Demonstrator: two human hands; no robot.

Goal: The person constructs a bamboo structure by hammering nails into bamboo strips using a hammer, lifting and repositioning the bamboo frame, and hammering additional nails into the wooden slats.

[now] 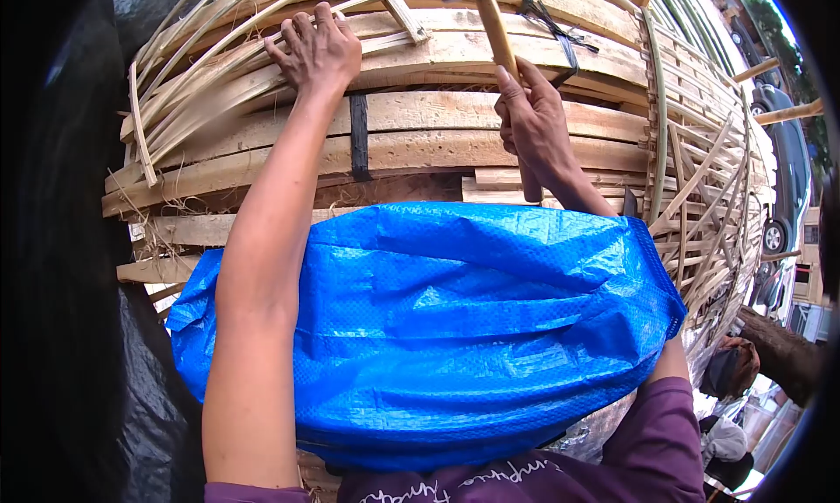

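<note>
Blue woven plastic stretches across the lower middle of my head-camera view, creased and shiny, with no brand that I can read on its visible face. White looping script runs over the purple shirt at the bottom edge, but it is too slanted and cut off for me to make out the words surely. Beyond the plastic, my left hand lies back-up on the thin wooden strips at the upper left, its fingers partly bent and slightly spread over them; I cannot tell how firmly they press. My right hand is closed round the wooden handle of the hammer, thumb lying against it. The hammer's dark head is up at the top edge, and the butt of the handle points down toward the plastic. Pale planks lie side by side beneath both hands, crossed by a black band between my arms and bound by a black tie right of the hammer. At the right I see a lattice of strips, parked cars, and another person's covered head.
</note>
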